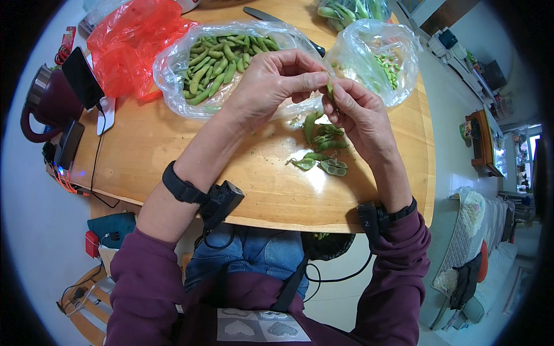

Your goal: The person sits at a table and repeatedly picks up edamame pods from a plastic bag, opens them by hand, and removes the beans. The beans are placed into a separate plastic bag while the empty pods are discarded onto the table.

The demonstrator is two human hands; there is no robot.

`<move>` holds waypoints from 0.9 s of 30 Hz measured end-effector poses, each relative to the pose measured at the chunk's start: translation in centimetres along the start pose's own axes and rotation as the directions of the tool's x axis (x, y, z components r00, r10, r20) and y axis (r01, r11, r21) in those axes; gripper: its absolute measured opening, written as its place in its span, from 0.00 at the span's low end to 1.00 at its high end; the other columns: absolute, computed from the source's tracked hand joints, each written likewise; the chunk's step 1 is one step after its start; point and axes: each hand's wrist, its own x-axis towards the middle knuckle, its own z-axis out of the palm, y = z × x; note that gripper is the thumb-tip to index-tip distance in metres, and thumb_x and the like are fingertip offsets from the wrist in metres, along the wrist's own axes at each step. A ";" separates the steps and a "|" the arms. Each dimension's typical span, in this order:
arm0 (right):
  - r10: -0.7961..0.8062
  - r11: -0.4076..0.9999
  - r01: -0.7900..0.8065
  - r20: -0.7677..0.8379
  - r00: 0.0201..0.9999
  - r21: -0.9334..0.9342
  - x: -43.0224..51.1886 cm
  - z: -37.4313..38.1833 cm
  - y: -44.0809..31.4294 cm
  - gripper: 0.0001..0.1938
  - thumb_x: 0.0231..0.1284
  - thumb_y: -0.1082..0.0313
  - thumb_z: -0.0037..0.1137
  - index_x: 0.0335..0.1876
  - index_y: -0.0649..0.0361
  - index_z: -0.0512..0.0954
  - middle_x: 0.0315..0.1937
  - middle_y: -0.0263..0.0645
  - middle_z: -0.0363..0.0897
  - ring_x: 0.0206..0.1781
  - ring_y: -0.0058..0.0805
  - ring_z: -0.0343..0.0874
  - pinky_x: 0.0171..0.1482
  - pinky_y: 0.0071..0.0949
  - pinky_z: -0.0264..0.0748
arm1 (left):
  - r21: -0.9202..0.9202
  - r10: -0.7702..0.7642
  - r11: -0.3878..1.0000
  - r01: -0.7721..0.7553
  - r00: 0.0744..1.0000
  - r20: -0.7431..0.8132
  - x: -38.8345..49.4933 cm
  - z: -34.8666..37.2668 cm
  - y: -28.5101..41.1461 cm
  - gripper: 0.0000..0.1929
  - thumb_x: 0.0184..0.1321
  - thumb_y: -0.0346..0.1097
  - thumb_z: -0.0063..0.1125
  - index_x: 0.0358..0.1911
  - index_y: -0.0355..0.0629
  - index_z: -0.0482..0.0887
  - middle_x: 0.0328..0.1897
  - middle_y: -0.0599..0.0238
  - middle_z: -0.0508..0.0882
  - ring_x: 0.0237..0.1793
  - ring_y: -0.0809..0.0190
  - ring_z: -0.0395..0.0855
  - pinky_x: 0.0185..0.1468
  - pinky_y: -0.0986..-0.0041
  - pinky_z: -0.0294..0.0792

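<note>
Both hands meet over the wooden table, gripping one green soybean pod (330, 91) between them. Thumb and forefinger of my left hand (283, 78) pinch its upper end. My right hand (357, 106) has its lower part, and the fingers hide much of it. Below the hands lies a small heap of split, emptied pods (324, 140). Behind my left hand, a clear plastic bag (171, 97) spreads wide around many whole pods (218, 62). Beyond my right hand, another clear plastic bag (350, 47) contains shelled green beans (389, 71).
A black-handled knife (266, 16) lies behind the pod bag. At left are a red plastic bag (134, 47), a propped phone (82, 78) with its cable and a maroon kettle (56, 99). A black-lined bin (331, 246) stands below the front edge of the table (268, 190).
</note>
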 end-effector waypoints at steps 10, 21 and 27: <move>-0.122 0.899 0.078 -0.076 0.990 -0.431 -0.1 0.4 -0.3 0.10 0.62 0.64 0.56 0.41 0.64 0.77 0.26 0.32 0.79 0.27 0.13 0.74 0.30 0.12 0.68 | -0.077 -0.126 0.990 0.118 0.986 -0.110 0.1 0.6 -0.6 0.06 0.57 0.32 0.61 0.34 0.37 0.83 0.26 0.68 0.81 0.23 0.75 0.74 0.29 0.86 0.69; -0.201 0.841 0.120 -0.099 0.975 -0.527 -0.3 1.1 0.0 0.09 0.62 0.66 0.55 0.38 0.65 0.77 0.25 0.32 0.79 0.27 0.14 0.77 0.28 0.14 0.71 | -0.097 -0.178 0.981 0.169 0.980 -0.088 0.2 0.3 -0.4 0.09 0.61 0.31 0.56 0.40 0.33 0.81 0.26 0.66 0.81 0.24 0.74 0.77 0.27 0.87 0.70; -0.239 0.795 0.120 -0.125 0.963 -0.595 -0.4 1.4 0.3 0.09 0.62 0.65 0.56 0.38 0.65 0.77 0.24 0.32 0.80 0.27 0.13 0.77 0.27 0.14 0.71 | -0.048 -0.155 0.987 0.151 0.982 -0.108 0.3 0.5 -0.6 0.09 0.61 0.29 0.54 0.41 0.31 0.80 0.27 0.63 0.81 0.24 0.73 0.77 0.27 0.87 0.71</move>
